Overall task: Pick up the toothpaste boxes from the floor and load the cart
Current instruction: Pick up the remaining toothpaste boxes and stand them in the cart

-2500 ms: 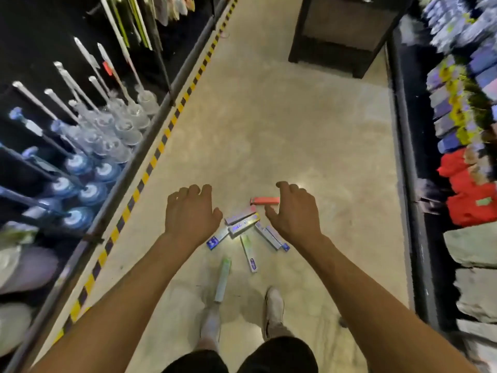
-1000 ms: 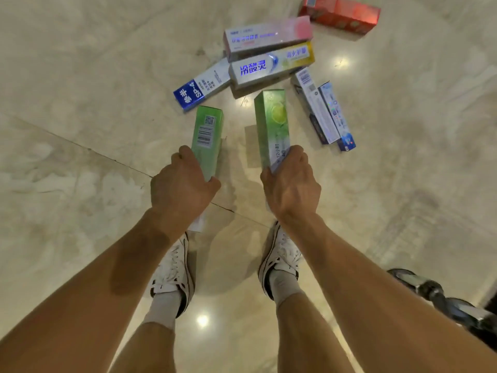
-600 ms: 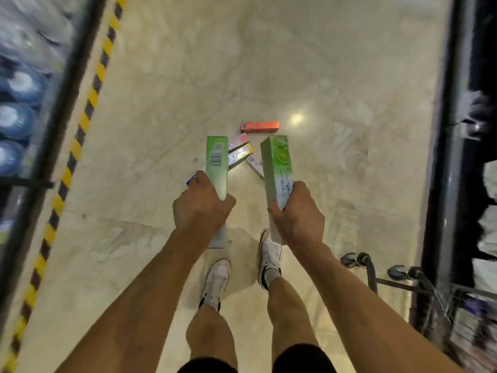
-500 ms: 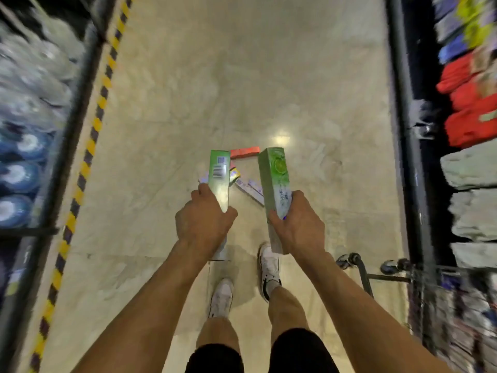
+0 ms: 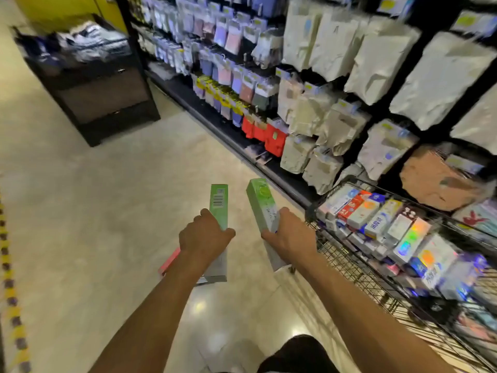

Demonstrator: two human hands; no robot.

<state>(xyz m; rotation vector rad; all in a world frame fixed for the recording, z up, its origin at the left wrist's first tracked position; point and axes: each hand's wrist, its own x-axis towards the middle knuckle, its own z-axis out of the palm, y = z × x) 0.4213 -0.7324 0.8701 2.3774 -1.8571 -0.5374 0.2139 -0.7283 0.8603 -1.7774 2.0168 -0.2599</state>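
My left hand is curled round a green barcode box, held upright. My right hand grips a second green box, its top leaning a little away from the cart (a round lime-like print shows near that end). Both boxes are in the air just left of the cart, not over it. Inside the cart lies a pile of toothpaste boxes. Further left of the cart, behind my left wrist, a red box lies on the floor.
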